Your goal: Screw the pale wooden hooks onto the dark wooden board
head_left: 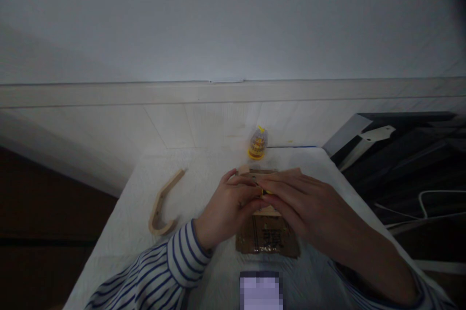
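Observation:
My left hand (235,205) and my right hand (309,200) meet over the middle of the table, fingers closed and tips almost touching. A small yellow-and-black piece (265,192) shows between the fingertips of both hands; its kind is too small to tell. Beneath the hands is a light wooden part (267,211), mostly covered by the fingers. That part lies on a brown piece of cardboard (267,238) with dark printing and shiny tape.
To the left lies a hook-shaped wooden piece (158,205). A clear container with a yellow base (257,144) stands at the back by the wall. A blurred-out phone-like object (261,293) is at the near edge. Dark panels and a white bracket (367,137) stand right of the table.

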`<state>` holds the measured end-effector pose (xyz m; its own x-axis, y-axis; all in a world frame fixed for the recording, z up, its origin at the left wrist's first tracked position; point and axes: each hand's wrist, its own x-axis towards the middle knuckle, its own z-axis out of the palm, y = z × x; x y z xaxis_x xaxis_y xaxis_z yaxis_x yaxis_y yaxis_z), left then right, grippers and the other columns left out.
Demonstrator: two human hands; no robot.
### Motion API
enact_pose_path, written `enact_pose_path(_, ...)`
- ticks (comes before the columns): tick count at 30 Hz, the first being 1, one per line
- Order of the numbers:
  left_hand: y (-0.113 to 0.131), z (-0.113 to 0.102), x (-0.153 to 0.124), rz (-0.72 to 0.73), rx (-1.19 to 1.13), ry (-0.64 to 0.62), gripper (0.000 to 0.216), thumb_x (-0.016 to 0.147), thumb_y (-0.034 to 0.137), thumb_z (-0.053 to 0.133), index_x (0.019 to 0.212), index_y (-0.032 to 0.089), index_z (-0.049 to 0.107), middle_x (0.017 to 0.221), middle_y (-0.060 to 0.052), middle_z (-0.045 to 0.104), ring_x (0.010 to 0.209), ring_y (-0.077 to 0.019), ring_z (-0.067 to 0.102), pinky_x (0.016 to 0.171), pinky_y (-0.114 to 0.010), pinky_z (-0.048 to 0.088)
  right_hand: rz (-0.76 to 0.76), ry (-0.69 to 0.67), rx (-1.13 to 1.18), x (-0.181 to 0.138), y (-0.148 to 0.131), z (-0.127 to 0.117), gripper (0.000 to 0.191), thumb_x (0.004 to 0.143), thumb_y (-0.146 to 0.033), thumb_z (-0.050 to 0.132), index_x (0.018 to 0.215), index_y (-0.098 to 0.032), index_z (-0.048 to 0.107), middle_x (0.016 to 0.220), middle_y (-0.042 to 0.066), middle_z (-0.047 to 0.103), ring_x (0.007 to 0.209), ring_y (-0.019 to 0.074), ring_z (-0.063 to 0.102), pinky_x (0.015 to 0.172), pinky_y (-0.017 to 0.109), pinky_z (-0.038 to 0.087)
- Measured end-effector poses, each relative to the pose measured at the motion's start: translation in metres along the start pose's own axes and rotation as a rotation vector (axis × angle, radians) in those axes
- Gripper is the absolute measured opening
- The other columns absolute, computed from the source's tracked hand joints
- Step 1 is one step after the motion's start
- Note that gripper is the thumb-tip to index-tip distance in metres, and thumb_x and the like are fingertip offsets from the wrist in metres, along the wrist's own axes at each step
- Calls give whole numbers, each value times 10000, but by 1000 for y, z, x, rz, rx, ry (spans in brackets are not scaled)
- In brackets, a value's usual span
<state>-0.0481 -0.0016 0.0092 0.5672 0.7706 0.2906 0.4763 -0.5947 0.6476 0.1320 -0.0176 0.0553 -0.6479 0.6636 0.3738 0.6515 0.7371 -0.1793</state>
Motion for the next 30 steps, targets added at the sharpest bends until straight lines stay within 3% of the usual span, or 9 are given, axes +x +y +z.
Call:
enact_pose_path(9,1,-2,0,-11,-6,-46,167,891,270,507,949,220,655,1025,-32,653,1061,-173,545,1050,-461,233,62,-37,25,-1,2,3,186,916,-214,418,983,-153,581,1059,97,654,968,215,605,812,406,509)
enact_pose_path(21,3,-1,1,-52,17,62,133,793,285,644,898,206,667,975,-33,676,1011,-199,578,1050,-502,237,44,-29,34,1,0,3,184,901,-169,434,1024,-144,569,1087,103,646,999,207,593,847,399,494)
enact_pose_path(30,1,0,-1,-15,6,52,109,839,276,589,893,215,660,965,-21,674,1002,-180,580,1056,-492,227,93,-42,72,-3,1,1,366,899,-225,445,1263,-183,450,1243,103,562,1113,214,533,895,417,474)
